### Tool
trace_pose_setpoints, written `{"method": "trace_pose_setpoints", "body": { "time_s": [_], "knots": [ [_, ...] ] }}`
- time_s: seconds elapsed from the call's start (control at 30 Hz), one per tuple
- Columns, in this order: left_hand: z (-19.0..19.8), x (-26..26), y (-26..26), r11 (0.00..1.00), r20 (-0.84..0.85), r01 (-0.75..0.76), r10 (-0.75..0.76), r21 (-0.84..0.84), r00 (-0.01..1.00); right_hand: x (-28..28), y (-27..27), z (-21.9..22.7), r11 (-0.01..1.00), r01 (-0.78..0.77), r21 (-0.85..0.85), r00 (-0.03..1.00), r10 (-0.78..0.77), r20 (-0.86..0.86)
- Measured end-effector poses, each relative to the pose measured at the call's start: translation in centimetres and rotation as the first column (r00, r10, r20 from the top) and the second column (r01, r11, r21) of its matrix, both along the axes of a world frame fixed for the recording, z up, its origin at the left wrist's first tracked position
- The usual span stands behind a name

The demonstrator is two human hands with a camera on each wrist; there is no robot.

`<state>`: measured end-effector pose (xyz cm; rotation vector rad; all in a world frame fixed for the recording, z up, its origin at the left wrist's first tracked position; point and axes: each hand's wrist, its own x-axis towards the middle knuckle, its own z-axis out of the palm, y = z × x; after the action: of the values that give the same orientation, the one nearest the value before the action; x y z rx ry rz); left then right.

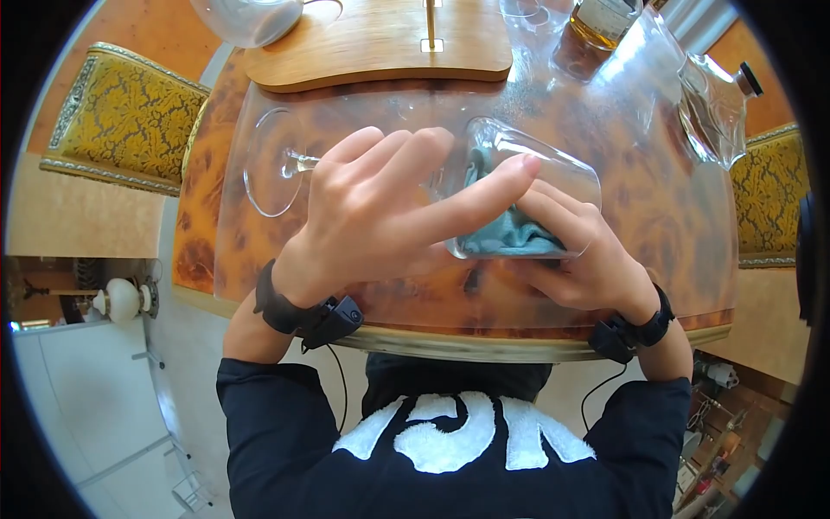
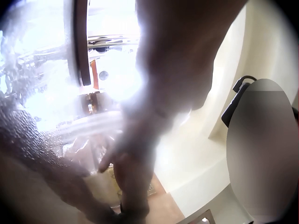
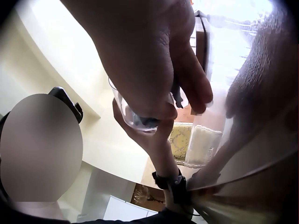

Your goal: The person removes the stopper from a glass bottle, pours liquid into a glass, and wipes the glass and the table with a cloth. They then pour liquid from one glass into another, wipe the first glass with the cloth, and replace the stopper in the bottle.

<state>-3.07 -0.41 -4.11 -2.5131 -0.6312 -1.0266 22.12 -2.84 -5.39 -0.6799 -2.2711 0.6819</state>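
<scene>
A clear stemmed glass [image 1: 566, 171] lies sideways over the table, foot at left and mouth at right in the head view. The left hand [image 1: 372, 208] holds it around the stem and lower bowl, with one finger stretched along the bowl. Bunched inside the bowl is a teal cloth [image 1: 506, 235]. The right hand [image 1: 584, 255] has fingers in the mouth against the cloth and its thumb outside, pinching the glass wall. In the right wrist view, the right hand [image 3: 145, 60] partly covers the glass; the left hand [image 3: 156, 142] is behind it.
A wooden stand [image 1: 372, 65] occupies the table's far side, a rounded glass vessel [image 1: 259, 19] at its left. Right of it are an amber-filled bottle [image 1: 603, 21] and a clear decanter [image 1: 716, 112] with a black stopper. Patterned chairs [image 1: 130, 117] flank the table.
</scene>
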Motion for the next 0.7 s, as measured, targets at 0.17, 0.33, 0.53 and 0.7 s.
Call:
{"method": "trace_pose_setpoints", "body": {
  "time_s": [0.17, 0.33, 0.53, 0.7],
  "knots": [
    [-0.1, 0.5, 0.4, 1.000, -0.030, 0.002, -0.003, -0.018, 1.000, 0.8, -0.5, 3.0, 0.314, -0.150, -0.937, 0.988, 0.024, -0.151],
    [0.0, 0.4, 0.1, 0.941, 0.110, 0.030, 0.008, -0.338, 0.994, 1.2, -1.0, 0.4, 0.537, -0.350, -0.768, 0.885, -0.079, -0.458],
    [0.6, -0.5, 0.6, 0.739, 0.298, 0.113, 0.123, -0.664, 0.947, 2.3, 0.2, -0.6, 0.936, -0.008, -0.352, 0.888, -0.155, -0.433],
    [0.8, -1.0, 1.0, 0.633, 0.409, 0.265, 0.089, -0.727, 0.908, 3.2, 1.1, -0.5, 0.988, 0.079, 0.129, 0.933, -0.028, -0.360]
  ]
}}
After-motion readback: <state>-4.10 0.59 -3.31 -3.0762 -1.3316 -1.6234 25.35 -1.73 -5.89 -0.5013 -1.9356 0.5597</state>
